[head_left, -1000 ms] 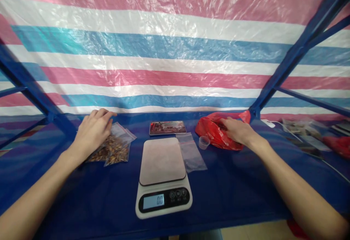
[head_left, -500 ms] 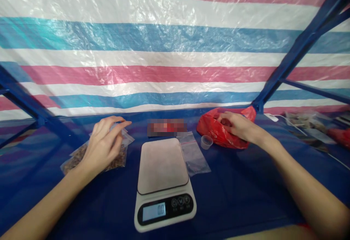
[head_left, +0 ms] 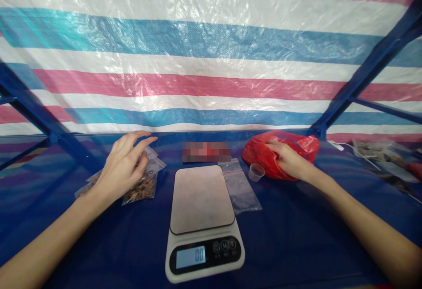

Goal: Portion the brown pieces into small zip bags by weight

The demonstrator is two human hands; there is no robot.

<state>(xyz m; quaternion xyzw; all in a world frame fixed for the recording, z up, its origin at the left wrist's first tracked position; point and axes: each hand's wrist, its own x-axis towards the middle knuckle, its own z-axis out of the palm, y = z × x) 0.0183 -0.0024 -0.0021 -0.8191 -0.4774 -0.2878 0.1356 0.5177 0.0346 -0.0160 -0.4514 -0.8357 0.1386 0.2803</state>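
Above the clear zip bags of brown dried bits [head_left: 141, 188] hovers my left hand [head_left: 123, 164], its fingers apart and nothing held; whether it touches the bags I cannot tell. On the other side, my right hand [head_left: 290, 159] reaches into a crumpled red plastic bag [head_left: 263, 157], which hides its fingertips. A small clear plastic cup [head_left: 256, 172] stands just in front of the red bag. Between my hands sits a white digital scale [head_left: 202, 201] with a bare platform, reading 0.0. A flat, empty zip bag [head_left: 244, 190] lies against its right side.
Behind the scale is a dark item with a blurred label [head_left: 206, 153]. Blue metal frame bars [head_left: 356, 84] rise on both sides before a striped plastic sheet [head_left: 184, 38]. At the far right, other clear bags [head_left: 372, 150] and a white cable [head_left: 365, 159] lie on the blue surface.
My right hand has gone deeper into the red bag, and a dark red item seen at its fingers before is now out of sight. My view has shifted slightly; my left hand keeps its pose.
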